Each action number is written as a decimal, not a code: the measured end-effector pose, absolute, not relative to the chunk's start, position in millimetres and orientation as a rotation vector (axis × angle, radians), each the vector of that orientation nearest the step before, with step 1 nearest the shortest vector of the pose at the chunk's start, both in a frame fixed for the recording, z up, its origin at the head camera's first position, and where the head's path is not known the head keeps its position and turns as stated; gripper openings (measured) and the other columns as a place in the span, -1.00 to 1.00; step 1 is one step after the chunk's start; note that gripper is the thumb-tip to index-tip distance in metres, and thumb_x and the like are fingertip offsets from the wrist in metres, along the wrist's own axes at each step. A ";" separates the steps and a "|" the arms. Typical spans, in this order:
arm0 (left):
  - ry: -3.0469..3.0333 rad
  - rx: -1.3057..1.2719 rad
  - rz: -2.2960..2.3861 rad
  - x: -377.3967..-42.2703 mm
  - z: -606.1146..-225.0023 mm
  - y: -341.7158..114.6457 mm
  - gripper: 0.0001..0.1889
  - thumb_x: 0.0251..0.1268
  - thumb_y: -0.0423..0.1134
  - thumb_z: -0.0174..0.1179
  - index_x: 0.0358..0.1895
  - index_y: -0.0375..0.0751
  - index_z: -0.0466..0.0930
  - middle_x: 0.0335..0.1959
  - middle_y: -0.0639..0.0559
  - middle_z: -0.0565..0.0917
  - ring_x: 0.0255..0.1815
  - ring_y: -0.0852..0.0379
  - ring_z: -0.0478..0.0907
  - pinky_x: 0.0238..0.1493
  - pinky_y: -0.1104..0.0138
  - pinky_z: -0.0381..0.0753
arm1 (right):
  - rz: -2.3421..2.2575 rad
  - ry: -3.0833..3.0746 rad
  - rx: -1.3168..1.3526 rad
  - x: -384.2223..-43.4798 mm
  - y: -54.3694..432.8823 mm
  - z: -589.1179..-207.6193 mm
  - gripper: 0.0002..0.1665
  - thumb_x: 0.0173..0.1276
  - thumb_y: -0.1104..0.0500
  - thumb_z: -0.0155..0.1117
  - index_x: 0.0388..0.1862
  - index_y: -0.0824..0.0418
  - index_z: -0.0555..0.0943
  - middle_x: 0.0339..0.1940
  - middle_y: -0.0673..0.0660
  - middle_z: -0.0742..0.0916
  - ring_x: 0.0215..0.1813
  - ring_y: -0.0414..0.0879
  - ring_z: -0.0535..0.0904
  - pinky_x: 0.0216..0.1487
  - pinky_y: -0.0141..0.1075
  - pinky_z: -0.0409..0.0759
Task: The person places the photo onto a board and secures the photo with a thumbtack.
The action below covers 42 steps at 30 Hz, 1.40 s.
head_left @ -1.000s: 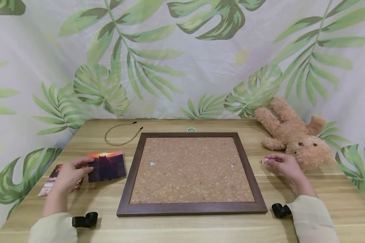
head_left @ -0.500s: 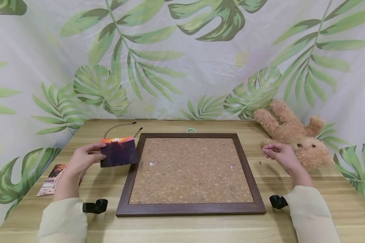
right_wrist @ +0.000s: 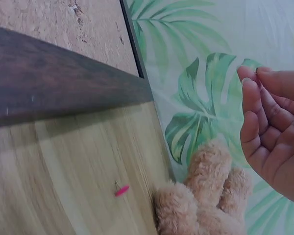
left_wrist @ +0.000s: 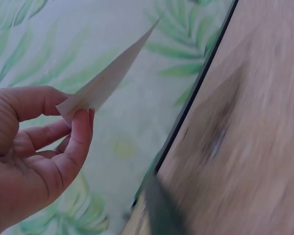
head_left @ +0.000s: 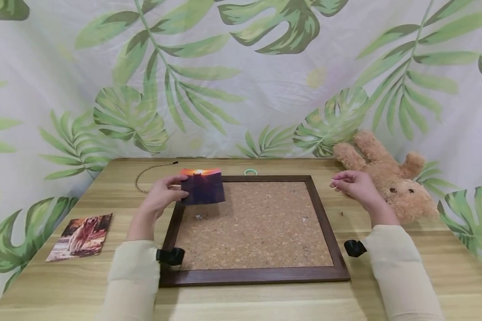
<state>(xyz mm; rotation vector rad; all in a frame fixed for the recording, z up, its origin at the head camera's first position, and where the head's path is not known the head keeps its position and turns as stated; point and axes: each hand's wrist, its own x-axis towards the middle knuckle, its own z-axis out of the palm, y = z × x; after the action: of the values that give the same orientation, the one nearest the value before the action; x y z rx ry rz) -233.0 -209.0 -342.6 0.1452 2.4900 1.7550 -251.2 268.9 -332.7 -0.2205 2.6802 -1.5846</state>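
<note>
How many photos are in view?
2: the sunset photo, pinched in the left hand, and the dog photo on the table, left of the corkboard. Any beneath would be hidden.

Left hand (left_wrist: 36,147): on the left of the view, fingers bent, pinching the card at one end.
Card (left_wrist: 105,88): pale side showing, steeply slanted, narrowing to a point at upper right; held clear of the board.
Board (left_wrist: 264,147): fills the right, brownish and blurred, with a thin dark edge (left_wrist: 196,88) running diagonally.
Shadow (left_wrist: 196,115): stretched across the board, a whitish mark (left_wrist: 216,141) beside it.
Cloth (left_wrist: 122,161): pale with green leaves, behind the hand.
Dark shape (left_wrist: 161,210): bottom, too blurred to identify.
</note>
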 end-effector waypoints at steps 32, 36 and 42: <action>2.339 0.319 1.758 -278.3 -387.4 -18.5 -0.51 -0.08 -0.49 0.22 0.04 -0.35 0.40 -0.19 -0.22 0.45 -0.18 -0.05 0.41 -0.29 0.23 0.45 | -1.775 2.639 -0.209 -281.1 229.0 -348.0 -0.71 0.26 0.30 0.04 -0.13 0.52 0.45 -0.34 0.24 0.64 -0.25 0.14 0.53 -0.36 -0.40 0.46; 2.338 0.388 1.790 -321.0 -448.6 -8.0 -0.46 -0.19 -0.40 0.34 0.01 -0.20 0.44 -0.37 -0.08 0.48 -0.46 0.05 0.50 -0.47 0.27 0.50 | -1.796 2.602 -0.222 -284.3 225.9 -355.8 -0.71 0.25 0.33 0.03 -0.13 0.56 0.43 -0.33 0.32 0.63 -0.36 -0.03 0.55 -0.37 -0.42 0.46; 2.337 0.250 1.763 -288.1 -414.7 -0.3 -0.47 -0.14 -0.56 0.25 0.04 -0.39 0.38 -0.39 -0.12 0.39 -0.54 0.09 0.42 -0.53 0.31 0.51 | -1.877 2.586 -0.235 -288.1 218.1 -365.2 -0.73 0.23 0.37 0.05 -0.16 0.59 0.43 -0.36 0.36 0.62 -0.38 -0.03 0.58 -0.26 -0.19 0.50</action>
<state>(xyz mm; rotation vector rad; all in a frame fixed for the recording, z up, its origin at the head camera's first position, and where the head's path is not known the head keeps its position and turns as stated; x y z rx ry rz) -288.1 -0.3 -414.7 0.2504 2.3368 1.7635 -288.1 218.1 -365.2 -0.2350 2.5858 -1.8770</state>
